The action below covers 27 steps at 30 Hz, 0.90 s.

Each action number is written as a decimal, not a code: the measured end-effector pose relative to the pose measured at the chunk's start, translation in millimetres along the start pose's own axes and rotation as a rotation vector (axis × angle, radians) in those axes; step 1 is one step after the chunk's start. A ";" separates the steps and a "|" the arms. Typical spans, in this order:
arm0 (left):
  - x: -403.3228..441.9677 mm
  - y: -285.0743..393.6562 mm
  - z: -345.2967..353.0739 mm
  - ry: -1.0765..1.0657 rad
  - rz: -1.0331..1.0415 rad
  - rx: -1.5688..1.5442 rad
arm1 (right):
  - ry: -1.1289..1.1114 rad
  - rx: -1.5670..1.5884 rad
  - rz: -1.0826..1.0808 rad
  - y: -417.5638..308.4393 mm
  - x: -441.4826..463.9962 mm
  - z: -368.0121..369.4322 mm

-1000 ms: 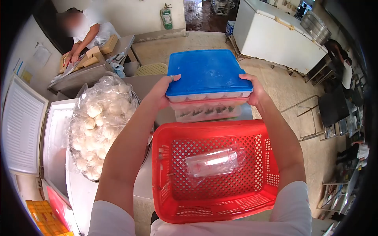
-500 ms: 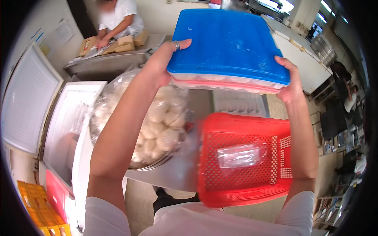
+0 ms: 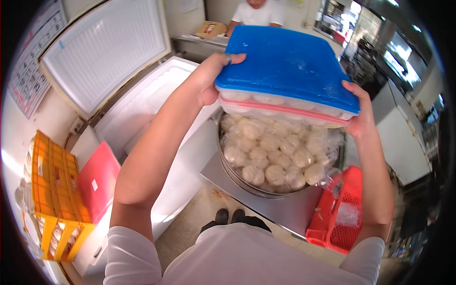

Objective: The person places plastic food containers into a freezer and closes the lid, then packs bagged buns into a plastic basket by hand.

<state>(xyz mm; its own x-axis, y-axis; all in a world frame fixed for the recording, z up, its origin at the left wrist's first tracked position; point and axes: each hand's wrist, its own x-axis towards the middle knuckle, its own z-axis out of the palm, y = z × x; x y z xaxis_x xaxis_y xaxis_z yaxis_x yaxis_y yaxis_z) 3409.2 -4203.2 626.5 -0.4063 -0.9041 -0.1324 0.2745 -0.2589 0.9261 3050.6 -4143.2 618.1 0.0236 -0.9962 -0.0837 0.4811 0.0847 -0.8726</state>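
Observation:
In front of me, at chest height or above, I hold up a stack of flat containers with a blue lid point(image 3: 287, 69) on top. Below the lid are whitish see-through sides point(image 3: 280, 99) with round pale pieces inside, and a pink-red layer between. My left hand point(image 3: 216, 78) grips the left side, thumb on the lid, fingers out of sight beneath. At the right corner my right hand point(image 3: 359, 111) clasps the edge, its thumb on top. Under the stack sits a round metal pan point(image 3: 237, 180) heaped with pale dough balls point(image 3: 275, 152) under clear plastic.
An open chest freezer point(image 3: 185, 166) stands left, its lid point(image 3: 107, 54) raised. Beside it are a pink-red panel point(image 3: 98, 183) and orange crates point(image 3: 59, 175). A red basket point(image 3: 325, 232) lies right of the steel table point(image 3: 280, 209). Another person point(image 3: 259, 14) works behind.
My view and body have turned left, toward the open freezer. The container stack has come along in both hands. Pan and basket now appear further right.

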 end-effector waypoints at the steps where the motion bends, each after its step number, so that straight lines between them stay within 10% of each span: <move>1: -7.9 2.7 -17.8 0.053 -0.004 -0.022 | -0.023 -0.009 0.014 9.5 15.1 19.3; 18: 50.9 -97.5 -436.5 0.354 -0.293 -0.333 | -0.063 -0.131 0.531 282.2 282.1 210.1; 27: 72.1 -201.1 -486.8 0.458 -0.353 -0.770 | -0.051 -0.539 0.773 347.2 410.7 257.1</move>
<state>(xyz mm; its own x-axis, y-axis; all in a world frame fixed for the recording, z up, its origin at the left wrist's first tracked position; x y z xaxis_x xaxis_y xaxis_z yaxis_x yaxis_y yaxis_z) 3749.0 -4381.7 258.7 -0.2399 -0.7338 -0.6356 0.7648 -0.5462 0.3419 3452.7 -4528.0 404.5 0.2111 -0.6584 -0.7224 -0.1534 0.7076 -0.6898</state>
